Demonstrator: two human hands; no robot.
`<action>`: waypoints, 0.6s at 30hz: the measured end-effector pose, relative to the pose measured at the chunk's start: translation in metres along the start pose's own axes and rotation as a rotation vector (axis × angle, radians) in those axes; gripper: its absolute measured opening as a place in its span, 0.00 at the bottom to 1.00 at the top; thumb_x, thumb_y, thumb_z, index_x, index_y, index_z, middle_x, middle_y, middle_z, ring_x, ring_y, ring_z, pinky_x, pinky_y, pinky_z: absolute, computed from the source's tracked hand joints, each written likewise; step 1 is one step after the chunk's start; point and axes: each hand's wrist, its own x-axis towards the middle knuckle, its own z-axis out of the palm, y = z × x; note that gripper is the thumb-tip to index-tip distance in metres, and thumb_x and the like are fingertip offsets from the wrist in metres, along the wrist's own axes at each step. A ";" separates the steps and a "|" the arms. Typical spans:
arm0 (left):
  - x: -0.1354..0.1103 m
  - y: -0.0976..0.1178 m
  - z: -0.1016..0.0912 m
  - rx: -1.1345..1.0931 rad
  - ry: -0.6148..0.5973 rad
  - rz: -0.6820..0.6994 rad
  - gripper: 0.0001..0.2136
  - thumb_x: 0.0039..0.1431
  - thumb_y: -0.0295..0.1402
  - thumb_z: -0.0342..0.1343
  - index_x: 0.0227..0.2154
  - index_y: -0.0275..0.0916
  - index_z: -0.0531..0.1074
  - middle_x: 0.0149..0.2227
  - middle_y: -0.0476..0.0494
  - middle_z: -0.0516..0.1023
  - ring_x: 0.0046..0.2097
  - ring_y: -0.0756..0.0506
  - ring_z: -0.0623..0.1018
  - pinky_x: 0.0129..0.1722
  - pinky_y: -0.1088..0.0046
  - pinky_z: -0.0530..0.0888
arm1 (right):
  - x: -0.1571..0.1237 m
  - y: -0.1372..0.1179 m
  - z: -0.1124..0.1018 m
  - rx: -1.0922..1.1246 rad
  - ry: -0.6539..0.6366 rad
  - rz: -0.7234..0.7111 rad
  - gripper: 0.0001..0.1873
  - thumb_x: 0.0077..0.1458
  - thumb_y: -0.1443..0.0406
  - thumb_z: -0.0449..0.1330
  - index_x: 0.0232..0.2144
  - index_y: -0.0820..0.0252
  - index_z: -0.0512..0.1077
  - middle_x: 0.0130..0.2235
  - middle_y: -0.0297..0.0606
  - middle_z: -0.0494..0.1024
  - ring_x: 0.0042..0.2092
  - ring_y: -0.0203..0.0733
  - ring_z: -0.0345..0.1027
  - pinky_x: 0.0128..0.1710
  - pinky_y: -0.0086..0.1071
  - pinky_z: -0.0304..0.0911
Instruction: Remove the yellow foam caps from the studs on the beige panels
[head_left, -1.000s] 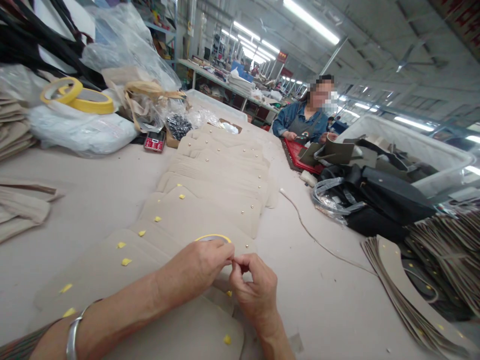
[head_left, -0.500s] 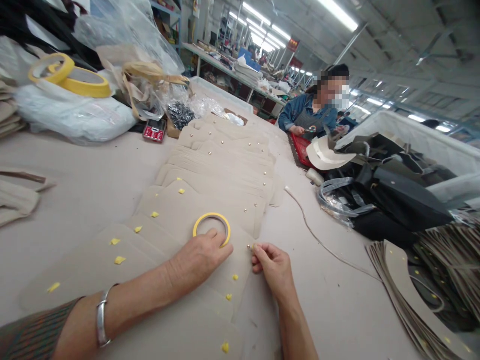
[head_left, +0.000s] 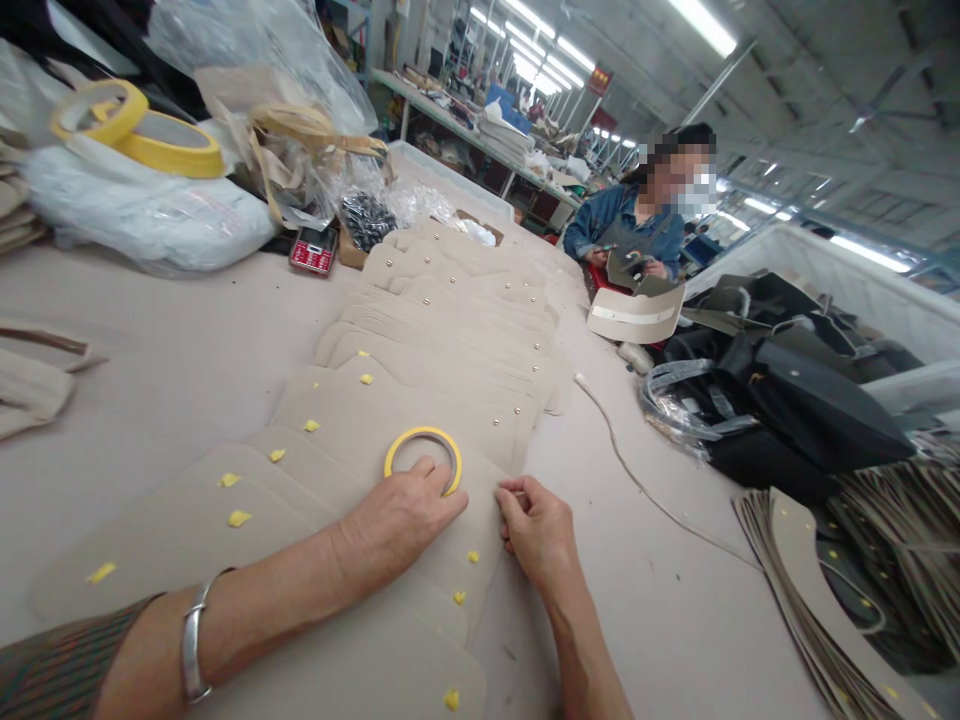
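My left hand (head_left: 409, 515) is closed on a roll of yellow masking tape (head_left: 424, 433), resting over the beige panels. Beside it, my right hand (head_left: 538, 525) pinches at the right edge of a beige panel (head_left: 390, 410); whatever its fingertips hold is hidden. The overlapping panels run away from me in a long row. Small yellow tape pieces (head_left: 239, 518) dot the nearer panels, with another tape piece (head_left: 451, 698) low on the right side. Small metal studs (head_left: 496, 422) show on the farther ones.
More yellow tape rolls (head_left: 169, 145) lie on a white plastic bag (head_left: 150, 215) at left, near a red phone (head_left: 313, 250). At right are a cord (head_left: 626, 460), black bags (head_left: 817, 385) and stacked strips (head_left: 795, 590). A co-worker (head_left: 626, 225) handles pieces across the table.
The right fingertips have moved slightly left and cover the stud and yellow bit seen there before. My left hand keeps its place. The co-worker has lifted a dark piece; a pale curved piece lies differently.
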 end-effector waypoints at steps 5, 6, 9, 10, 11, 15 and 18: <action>-0.009 0.000 -0.012 0.014 -0.059 -0.033 0.07 0.60 0.21 0.49 0.36 0.39 0.68 0.35 0.41 0.72 0.37 0.41 0.71 0.33 0.65 0.69 | -0.012 0.005 -0.004 0.125 0.021 0.096 0.17 0.54 0.51 0.58 0.34 0.59 0.71 0.20 0.30 0.71 0.20 0.37 0.65 0.18 0.26 0.60; -0.012 0.000 -0.013 0.019 -0.063 -0.031 0.07 0.60 0.21 0.49 0.35 0.39 0.68 0.35 0.41 0.72 0.36 0.41 0.71 0.33 0.65 0.68 | -0.014 0.005 -0.004 0.132 0.016 0.078 0.17 0.54 0.51 0.57 0.32 0.59 0.72 0.21 0.32 0.72 0.22 0.37 0.65 0.19 0.27 0.61; -0.018 -0.001 -0.010 0.040 -0.029 -0.017 0.08 0.59 0.20 0.50 0.35 0.40 0.68 0.34 0.42 0.72 0.35 0.40 0.71 0.33 0.64 0.67 | -0.018 0.002 -0.002 0.015 0.047 -0.038 0.17 0.57 0.54 0.56 0.29 0.59 0.76 0.23 0.34 0.75 0.25 0.39 0.67 0.26 0.28 0.61; -0.019 -0.001 -0.009 0.049 -0.016 -0.016 0.08 0.59 0.20 0.49 0.35 0.40 0.68 0.34 0.42 0.72 0.35 0.40 0.71 0.33 0.64 0.67 | -0.017 0.001 0.000 -0.046 0.070 -0.070 0.16 0.58 0.55 0.55 0.29 0.59 0.76 0.24 0.35 0.76 0.26 0.39 0.68 0.28 0.29 0.60; -0.020 -0.001 -0.008 0.058 -0.007 -0.017 0.08 0.58 0.20 0.49 0.35 0.40 0.67 0.34 0.42 0.72 0.35 0.40 0.71 0.34 0.64 0.67 | -0.015 -0.002 0.001 -0.101 0.091 -0.090 0.16 0.58 0.56 0.55 0.28 0.59 0.76 0.25 0.36 0.77 0.27 0.39 0.69 0.30 0.29 0.60; -0.023 -0.001 -0.008 0.054 -0.021 -0.050 0.09 0.58 0.19 0.46 0.35 0.39 0.66 0.34 0.42 0.72 0.36 0.41 0.71 0.36 0.64 0.68 | -0.006 -0.007 0.005 -0.213 0.108 -0.101 0.14 0.58 0.58 0.55 0.28 0.57 0.76 0.26 0.34 0.78 0.27 0.38 0.69 0.30 0.29 0.57; -0.027 -0.001 -0.013 -0.029 -0.039 -0.090 0.10 0.59 0.18 0.43 0.36 0.38 0.65 0.35 0.43 0.71 0.36 0.43 0.71 0.35 0.67 0.68 | -0.006 -0.008 0.005 -0.202 0.068 -0.142 0.11 0.57 0.60 0.55 0.28 0.57 0.75 0.22 0.30 0.74 0.25 0.36 0.66 0.28 0.28 0.55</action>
